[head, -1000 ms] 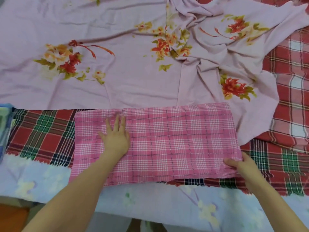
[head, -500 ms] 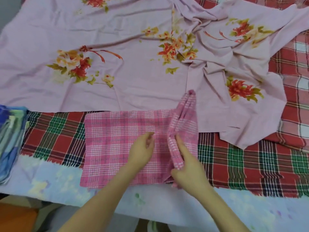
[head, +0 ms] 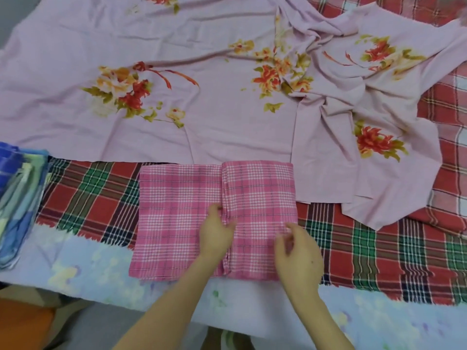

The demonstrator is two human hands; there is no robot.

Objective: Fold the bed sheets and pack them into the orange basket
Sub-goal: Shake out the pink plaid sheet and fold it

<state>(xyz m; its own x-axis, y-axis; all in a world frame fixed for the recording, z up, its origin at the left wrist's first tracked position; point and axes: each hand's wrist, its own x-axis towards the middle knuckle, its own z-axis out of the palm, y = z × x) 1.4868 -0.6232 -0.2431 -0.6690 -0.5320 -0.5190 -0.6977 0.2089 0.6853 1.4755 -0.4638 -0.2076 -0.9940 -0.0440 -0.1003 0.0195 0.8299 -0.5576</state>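
A pink checked sheet (head: 177, 210) lies folded on the bed near the front edge, its right third laid over the middle. My left hand (head: 217, 236) rests on it beside the edge of that folded flap, fingers loosely bent. Over the flap's lower right part is my right hand (head: 298, 251), fingers relaxed and blurred, gripping nothing. A strip of orange, probably the basket (head: 22, 324), shows at the bottom left below the bed.
A large lilac floral sheet (head: 202, 117) lies spread and rumpled behind. A red and green tartan sheet (head: 379, 248) covers the bed under both. A blue and green folded cloth (head: 17, 198) sits at the left edge. The pale floral mattress cover (head: 101, 274) runs along the front.
My right hand carried the pink sheet's right end up and over to the left, laid it flat and let go. My left hand slid right, to the new fold's edge.
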